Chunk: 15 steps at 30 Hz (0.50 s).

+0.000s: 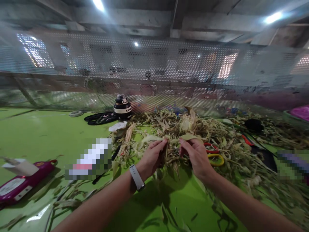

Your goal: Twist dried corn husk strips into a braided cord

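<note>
Over the middle of the green table, both my hands are closed in a pinch. My left hand (152,155), with a pale watch band (136,177) at its wrist, grips dried corn husk (167,147) between thumb and fingers. A short gap to the right, my right hand (196,156) pinches a pale strip of husk (191,137); whether both hold one piece, I cannot tell. Just behind the right hand lie red scissor handles (212,148) and a yellow handle (216,159), partly covered by husk and the hand. A large heap of dried husks (217,129) spreads beyond my hands.
A black bottle (122,108) stands at the back, beside a coiled black strap (100,118) and a roll of tape (76,113). At left lies a purple power strip (26,180) with a white charger (20,167). A perforated screen (149,64) closes off the back.
</note>
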{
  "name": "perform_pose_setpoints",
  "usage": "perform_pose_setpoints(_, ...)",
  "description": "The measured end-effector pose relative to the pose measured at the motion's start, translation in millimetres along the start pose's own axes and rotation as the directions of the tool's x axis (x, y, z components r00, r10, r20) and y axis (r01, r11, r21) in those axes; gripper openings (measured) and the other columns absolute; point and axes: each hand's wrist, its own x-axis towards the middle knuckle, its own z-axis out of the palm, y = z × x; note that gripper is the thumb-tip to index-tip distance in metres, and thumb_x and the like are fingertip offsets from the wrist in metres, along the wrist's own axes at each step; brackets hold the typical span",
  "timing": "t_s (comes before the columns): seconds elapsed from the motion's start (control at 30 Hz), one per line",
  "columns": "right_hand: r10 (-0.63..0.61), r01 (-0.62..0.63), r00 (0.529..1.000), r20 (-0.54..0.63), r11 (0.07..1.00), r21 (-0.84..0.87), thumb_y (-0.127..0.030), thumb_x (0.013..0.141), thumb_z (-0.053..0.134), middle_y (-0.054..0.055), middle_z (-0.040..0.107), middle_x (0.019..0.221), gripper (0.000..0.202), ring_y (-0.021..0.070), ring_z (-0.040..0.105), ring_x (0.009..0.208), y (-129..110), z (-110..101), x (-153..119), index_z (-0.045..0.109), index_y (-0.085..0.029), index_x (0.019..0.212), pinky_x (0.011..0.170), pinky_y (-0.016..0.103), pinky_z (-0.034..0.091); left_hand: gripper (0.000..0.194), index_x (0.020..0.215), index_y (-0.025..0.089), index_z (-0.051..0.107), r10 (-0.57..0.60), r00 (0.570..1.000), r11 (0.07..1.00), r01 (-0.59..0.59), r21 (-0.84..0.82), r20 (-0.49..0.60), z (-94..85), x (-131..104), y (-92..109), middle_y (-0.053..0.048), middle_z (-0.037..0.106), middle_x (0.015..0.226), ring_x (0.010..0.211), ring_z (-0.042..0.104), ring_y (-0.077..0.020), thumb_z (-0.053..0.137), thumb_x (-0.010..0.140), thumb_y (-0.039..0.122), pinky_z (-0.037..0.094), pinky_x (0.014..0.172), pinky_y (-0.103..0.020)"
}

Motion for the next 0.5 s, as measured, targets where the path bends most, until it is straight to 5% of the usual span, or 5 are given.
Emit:
perform_pose_setpoints(0.17,0.209,-0.21,0.971,0.115,0.978,0.0,-0.046,0.075,0.055,-0.005,0.041,0.04,0.039,0.0088,0.036,0.037,3.7,-1.5,4.6,0.047,-0.018,0.049,0.041,0.023,0.029,0.02,0.074,0.015,0.066,-0.116,0.993,0.993,0.116,-0.001,0.024,2.4,-5.0,0.4,-0.001,0.067,0.065,0.055,0.059,-0.0114,0.07,0.067,0.033,0.047,0.054,-0.021)
perform_pose_setpoints(0.37,0.178,-0.178,0.983,0.043,0.984,-0.007,-0.043,0.072,0.058,-0.006,0.039,0.035,0.038,0.0078,0.033,0.034,2.4,0.2,1.5,0.047,-0.019,0.046,0.038,0.023,0.024,0.023,0.073,0.011,0.069,-0.049,0.992,0.988,0.03,0.154,0.118,2.5,-5.4,-1.9,-0.003,0.068,0.066,0.061,0.058,-0.0105,0.075,0.062,0.031,0.045,0.06,-0.018)
perform_pose_setpoints(0.5,0.142,-0.141,0.989,0.034,0.99,-0.016,-0.046,0.073,0.056,-0.005,0.042,0.038,0.039,0.0096,0.037,0.037,3.4,-0.8,3.6,0.047,-0.019,0.047,0.041,0.024,0.029,0.024,0.075,0.013,0.07,-0.048,0.988,0.994,0.032,0.108,0.146,2.2,-3.4,-3.8,-0.003,0.069,0.069,0.064,0.06,-0.0119,0.075,0.062,0.032,0.046,0.063,-0.02)
